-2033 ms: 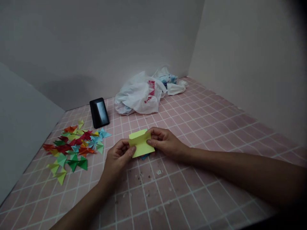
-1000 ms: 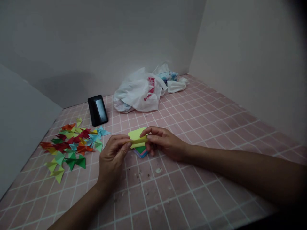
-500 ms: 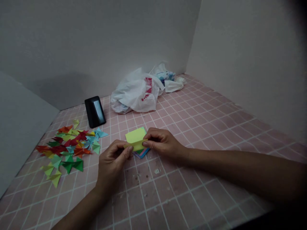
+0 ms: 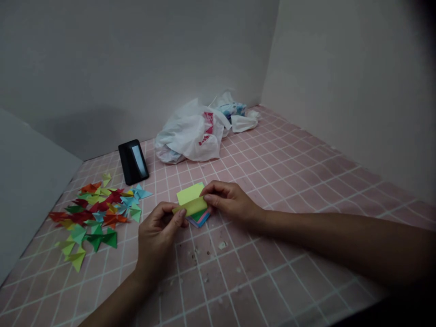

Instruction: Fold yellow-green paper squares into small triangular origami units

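Between my two hands is a folded strip of yellow paper (image 4: 191, 207), stretched out sideways. My left hand (image 4: 159, 235) pinches its left end between thumb and fingers. At the other end, the thumb and fingertips of my right hand (image 4: 227, 200) are closed on the strip's upper right corner. Behind and beneath the strip lies a stack of coloured paper sheets (image 4: 189, 192), with light yellow on top and green, pink and blue edges showing below. The strip and my fingers hide part of the stack.
Left of my hands spreads a pile of folded paper figures (image 4: 98, 210) in red, orange, yellow, green and blue. A black phone (image 4: 133, 161) leans behind it. White plastic bags (image 4: 193, 131) lie by the back wall. The pink tiled cloth (image 4: 279, 272) has several worn spots.
My right thumb and fingers have shifted slightly up along the strip's right end, so more of its face shows. The whole view has moved a little.
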Motion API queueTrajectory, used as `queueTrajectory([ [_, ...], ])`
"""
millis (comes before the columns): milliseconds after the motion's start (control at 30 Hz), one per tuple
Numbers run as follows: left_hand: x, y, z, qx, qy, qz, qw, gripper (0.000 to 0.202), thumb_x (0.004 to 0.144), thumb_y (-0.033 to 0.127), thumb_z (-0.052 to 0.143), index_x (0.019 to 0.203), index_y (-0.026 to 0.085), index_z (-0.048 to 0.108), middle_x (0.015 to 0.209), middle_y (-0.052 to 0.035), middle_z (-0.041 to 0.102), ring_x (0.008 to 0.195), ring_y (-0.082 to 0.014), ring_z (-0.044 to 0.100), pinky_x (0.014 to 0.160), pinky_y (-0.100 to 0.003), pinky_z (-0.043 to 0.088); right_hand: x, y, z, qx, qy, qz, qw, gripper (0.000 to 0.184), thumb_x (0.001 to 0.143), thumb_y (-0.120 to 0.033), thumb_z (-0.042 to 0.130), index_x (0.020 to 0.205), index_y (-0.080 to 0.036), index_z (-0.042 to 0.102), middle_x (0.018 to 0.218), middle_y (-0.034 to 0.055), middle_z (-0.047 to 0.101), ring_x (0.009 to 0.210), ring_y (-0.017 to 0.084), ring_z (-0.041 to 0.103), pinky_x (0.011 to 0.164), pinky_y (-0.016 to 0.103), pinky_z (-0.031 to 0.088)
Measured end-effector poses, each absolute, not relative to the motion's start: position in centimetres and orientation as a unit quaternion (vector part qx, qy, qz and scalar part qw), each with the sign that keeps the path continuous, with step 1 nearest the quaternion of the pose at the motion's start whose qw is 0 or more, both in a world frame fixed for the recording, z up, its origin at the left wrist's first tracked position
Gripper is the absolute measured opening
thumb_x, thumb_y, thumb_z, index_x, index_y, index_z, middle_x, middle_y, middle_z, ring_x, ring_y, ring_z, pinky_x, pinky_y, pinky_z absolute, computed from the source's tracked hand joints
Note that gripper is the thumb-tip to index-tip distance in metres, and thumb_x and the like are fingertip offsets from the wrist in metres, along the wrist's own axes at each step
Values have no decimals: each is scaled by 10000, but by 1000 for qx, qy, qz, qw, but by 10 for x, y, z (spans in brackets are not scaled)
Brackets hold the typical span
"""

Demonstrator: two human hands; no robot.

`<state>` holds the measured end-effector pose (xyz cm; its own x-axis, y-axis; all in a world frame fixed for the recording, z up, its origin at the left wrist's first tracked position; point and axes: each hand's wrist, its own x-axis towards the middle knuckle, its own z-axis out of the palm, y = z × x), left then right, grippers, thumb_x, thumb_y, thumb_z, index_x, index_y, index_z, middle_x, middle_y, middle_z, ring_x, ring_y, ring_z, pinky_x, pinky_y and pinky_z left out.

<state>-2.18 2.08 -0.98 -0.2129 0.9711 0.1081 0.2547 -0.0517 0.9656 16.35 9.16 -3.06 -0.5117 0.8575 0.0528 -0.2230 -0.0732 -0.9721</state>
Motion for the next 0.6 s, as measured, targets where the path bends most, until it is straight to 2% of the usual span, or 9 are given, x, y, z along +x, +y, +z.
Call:
queueTrajectory([
  [100, -21, 21, -9, 501, 593, 515, 364, 94, 808, 273, 722, 785, 192, 678, 612, 20, 680, 586, -119, 618, 602, -214, 497, 164, 93, -31, -290, -540, 678, 405, 122, 855, -296, 624, 867, -175, 631, 633, -37, 575, 592, 107, 531, 609, 259, 442],
  [600, -22, 25, -13, 495, 596, 503, 383, 120, 767, 274, 750, 806, 186, 677, 605, 17, 667, 574, -128, 598, 579, -226, 480, 165, 92, -30, -294, -536, 682, 402, 67, 832, -238, 627, 808, -177, 614, 635, -44, 558, 576, 95, 511, 592, 250, 408],
])
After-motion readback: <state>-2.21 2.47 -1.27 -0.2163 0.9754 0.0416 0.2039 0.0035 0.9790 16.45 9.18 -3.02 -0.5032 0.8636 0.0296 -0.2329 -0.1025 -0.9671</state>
